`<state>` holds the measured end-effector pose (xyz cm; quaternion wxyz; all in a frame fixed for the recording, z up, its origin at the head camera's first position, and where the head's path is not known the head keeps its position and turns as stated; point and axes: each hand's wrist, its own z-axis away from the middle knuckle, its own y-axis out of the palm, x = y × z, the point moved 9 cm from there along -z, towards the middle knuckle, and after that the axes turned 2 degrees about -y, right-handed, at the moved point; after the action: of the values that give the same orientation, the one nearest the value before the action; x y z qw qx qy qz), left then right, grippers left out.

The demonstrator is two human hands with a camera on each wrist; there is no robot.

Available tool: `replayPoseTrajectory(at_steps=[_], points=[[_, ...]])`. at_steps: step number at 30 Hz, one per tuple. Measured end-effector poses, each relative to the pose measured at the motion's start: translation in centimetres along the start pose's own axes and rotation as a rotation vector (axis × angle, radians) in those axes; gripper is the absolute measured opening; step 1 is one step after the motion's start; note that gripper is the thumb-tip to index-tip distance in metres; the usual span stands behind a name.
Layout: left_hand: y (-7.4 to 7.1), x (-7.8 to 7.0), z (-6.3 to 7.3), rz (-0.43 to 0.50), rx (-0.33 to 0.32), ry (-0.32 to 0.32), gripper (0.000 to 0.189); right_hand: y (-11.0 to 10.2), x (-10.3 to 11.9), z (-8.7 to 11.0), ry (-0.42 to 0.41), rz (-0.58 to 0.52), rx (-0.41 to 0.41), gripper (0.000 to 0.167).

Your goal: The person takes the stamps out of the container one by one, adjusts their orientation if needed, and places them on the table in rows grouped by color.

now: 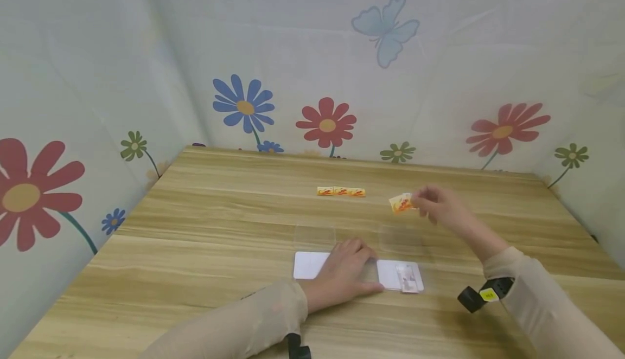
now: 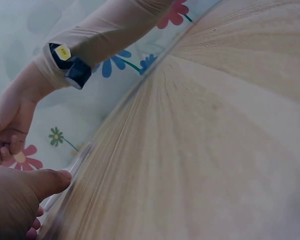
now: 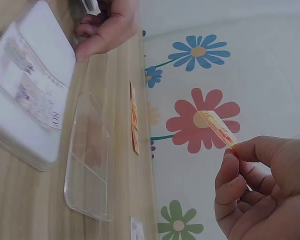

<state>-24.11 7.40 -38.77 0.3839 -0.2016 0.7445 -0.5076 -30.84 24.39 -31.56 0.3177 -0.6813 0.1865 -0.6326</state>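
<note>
Across tabletop [image 1: 219, 202] — resting left hand [image 1: 342, 275] loosely over white case [image 1: 307, 265], at its two o'clock pinching yellow slip [image 1: 401, 203] with right hand [image 1: 441, 206]; likely light, creasable — best held edgewise.

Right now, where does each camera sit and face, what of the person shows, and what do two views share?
Head: worn on the head, facing forward and down at the wooden table; left hand, right hand, both sleeves show.
Left wrist: worn there, facing across the table to the flower-printed backdrop; both hands and the right sleeve show.
Right wrist: worn there, facing over the table to the backdrop; both hands show.
Shared: head and right wrist show the pinched yellow-and-orange stamp and the row of stamps.
</note>
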Motion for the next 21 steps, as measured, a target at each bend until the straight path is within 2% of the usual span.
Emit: replayPoseTrajectory(at_steps=[5, 21], points=[[0.1, 0.0, 0.0, -0.005, 0.006, 0.001, 0.052, -0.4, 0.4, -0.9, -0.020, -0.010, -0.008, 0.030], [-0.4, -0.5, 0.1, -0.029, 0.002, 0.001, 0.051, -0.7, 1.5, -4.5, 0.003, -0.057, 0.002, 0.029]])
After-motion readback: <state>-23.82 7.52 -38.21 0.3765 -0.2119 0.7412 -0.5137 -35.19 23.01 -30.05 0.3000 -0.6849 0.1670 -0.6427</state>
